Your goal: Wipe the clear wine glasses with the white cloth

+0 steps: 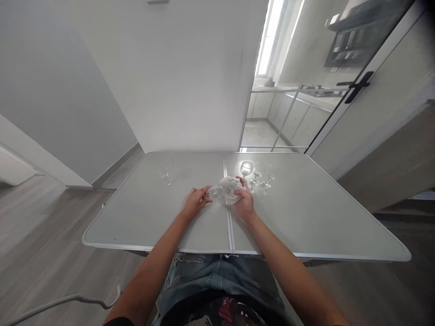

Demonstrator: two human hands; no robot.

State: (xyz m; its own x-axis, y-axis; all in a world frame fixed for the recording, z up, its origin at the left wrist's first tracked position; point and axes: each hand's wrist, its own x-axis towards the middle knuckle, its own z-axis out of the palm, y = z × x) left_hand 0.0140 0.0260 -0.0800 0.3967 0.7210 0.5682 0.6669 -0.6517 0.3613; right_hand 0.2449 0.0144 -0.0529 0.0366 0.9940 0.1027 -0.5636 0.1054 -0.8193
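My left hand (197, 201) is closed around the base end of a clear wine glass (216, 192), which lies sideways above the middle of the table. Bunched in my right hand (244, 199) is a white cloth (231, 190), held right at the mouth of that glass. I cannot tell whether the cloth reaches inside it. Just beyond my right hand stands a round-bowled stemmed glass (246, 169), its foot partly hidden by my fingers. Two more stemmed glasses, one nearer (254, 174) and one farther right (267, 177), stand beside it.
Another clear glass (166, 175) stands at the left of the grey folding table (292, 217), which has a metal seam down its middle. A white wall (190, 81) rises behind. To the right are a glass door with a black handle (358, 86) and a white hose or cable (68, 299) lies lower left.
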